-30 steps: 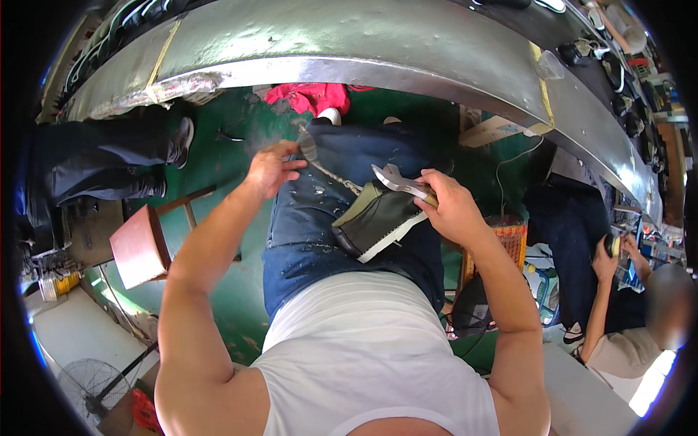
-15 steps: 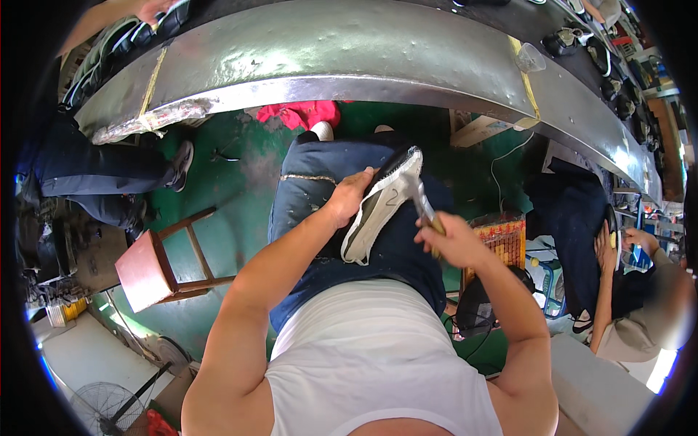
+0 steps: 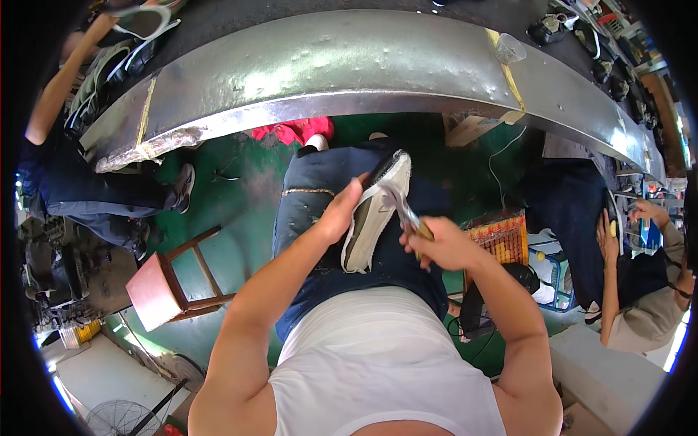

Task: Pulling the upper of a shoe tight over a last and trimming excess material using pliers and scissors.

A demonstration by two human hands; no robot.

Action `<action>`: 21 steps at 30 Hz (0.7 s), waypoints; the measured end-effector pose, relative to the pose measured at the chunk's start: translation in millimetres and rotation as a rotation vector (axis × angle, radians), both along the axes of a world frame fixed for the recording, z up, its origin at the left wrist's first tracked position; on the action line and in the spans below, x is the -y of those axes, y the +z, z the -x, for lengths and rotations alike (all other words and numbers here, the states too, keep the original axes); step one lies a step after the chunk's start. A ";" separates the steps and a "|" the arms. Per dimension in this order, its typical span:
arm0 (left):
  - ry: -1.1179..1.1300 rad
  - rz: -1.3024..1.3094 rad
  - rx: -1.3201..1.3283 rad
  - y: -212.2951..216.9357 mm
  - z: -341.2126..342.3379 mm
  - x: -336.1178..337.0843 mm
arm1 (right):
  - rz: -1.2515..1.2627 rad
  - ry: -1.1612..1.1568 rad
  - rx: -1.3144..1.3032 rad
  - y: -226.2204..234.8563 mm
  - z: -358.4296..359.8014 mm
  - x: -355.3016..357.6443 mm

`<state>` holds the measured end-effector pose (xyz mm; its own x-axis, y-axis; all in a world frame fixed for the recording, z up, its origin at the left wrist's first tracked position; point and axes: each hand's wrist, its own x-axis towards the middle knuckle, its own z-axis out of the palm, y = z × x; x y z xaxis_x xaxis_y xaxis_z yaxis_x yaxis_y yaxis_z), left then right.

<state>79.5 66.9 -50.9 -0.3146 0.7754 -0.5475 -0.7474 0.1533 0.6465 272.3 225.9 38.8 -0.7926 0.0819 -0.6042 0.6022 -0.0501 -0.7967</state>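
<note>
Off-white and black were seen on the shoe [image 3: 368, 228], silver on the tool [image 3: 401, 206], navy on the trousers [image 3: 299, 221].

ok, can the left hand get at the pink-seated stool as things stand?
Probably not right now: the left hand is busy holding the shoe sole-up. Were it free, the way looks fairly clear, with green floor showing between the pink-seated stool and the blue trousers.

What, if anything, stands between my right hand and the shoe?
Only the metal-headed tool in your right hand; its head is over the underside of the shoe. Nothing else visible is in between.
</note>
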 end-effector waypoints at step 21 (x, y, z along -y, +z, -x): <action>-0.383 0.109 -0.732 -9.6 5.0 30.3 | -0.263 0.098 -0.005 -27.5 39.2 10.1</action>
